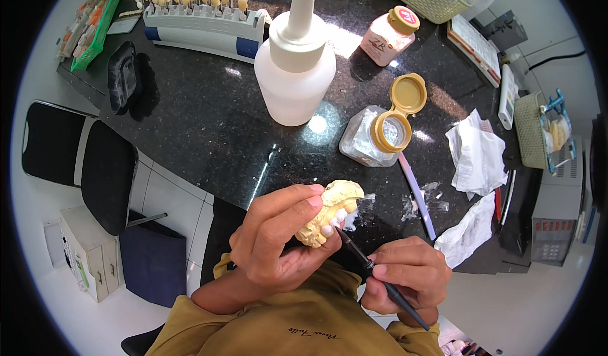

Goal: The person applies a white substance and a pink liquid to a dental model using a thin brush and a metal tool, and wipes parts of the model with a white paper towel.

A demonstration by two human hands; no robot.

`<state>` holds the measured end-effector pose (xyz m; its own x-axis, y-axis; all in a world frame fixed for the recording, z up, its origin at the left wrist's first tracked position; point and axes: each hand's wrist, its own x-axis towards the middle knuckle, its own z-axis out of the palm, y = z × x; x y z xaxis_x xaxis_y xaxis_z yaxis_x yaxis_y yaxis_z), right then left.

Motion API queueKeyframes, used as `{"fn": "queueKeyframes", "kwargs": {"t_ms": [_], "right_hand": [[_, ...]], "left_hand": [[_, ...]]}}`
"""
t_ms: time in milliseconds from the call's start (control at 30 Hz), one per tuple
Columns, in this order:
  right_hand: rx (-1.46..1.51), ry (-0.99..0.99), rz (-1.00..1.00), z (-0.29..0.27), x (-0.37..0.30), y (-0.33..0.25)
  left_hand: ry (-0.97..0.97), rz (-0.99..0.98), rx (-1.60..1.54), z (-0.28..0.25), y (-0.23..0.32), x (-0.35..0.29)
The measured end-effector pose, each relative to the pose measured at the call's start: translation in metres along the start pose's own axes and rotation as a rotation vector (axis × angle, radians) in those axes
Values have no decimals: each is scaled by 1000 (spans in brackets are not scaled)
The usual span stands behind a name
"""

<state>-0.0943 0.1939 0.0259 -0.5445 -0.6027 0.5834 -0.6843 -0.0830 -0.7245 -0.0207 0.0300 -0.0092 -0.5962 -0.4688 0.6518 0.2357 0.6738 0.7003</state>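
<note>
Left hand (271, 239) around dental cast (330, 205), right hand (413, 272) around black brush (356, 250); beyond, capped jar (389, 34) of pink material (381, 50).

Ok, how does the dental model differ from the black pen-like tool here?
Colour: the dental model is mostly pale yellow with some white teeth; the pen-like tool is black.
Shape: the model is chunky and uneven, the tool long and slender with a narrow tip.
Hold: the left hand grips the model; the right hand holds the tool at a slant.
Shared: both are hand-held, the tool's tip at or near the model's white teeth.
</note>
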Motion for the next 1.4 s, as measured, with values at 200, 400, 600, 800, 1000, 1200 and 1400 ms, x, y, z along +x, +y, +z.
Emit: {"fn": "queueKeyframes", "kwargs": {"t_ms": [200, 400, 600, 800, 1000, 1200, 1400], "right_hand": [[5, 3, 9, -1, 0, 0], [16, 25, 17, -2, -3, 0], [14, 4, 9, -1, -1, 1], [18, -12, 4, -1, 1, 0], [3, -11, -8, -1, 1, 0], [14, -1, -9, 1, 1, 0], [7, -17, 9, 0, 2, 0]], "left_hand": [[-6, -13, 0, -1, 1, 1], [3, -13, -6, 0, 2, 1], [-11, -15, -15, -1, 1, 2], [-14, -13, -8, -2, 0, 0], [-18, -8, -4, -1, 0, 0], [-15, 2, 5, 0, 0, -2], [-21, 7, 6, -1, -1, -2]]}}
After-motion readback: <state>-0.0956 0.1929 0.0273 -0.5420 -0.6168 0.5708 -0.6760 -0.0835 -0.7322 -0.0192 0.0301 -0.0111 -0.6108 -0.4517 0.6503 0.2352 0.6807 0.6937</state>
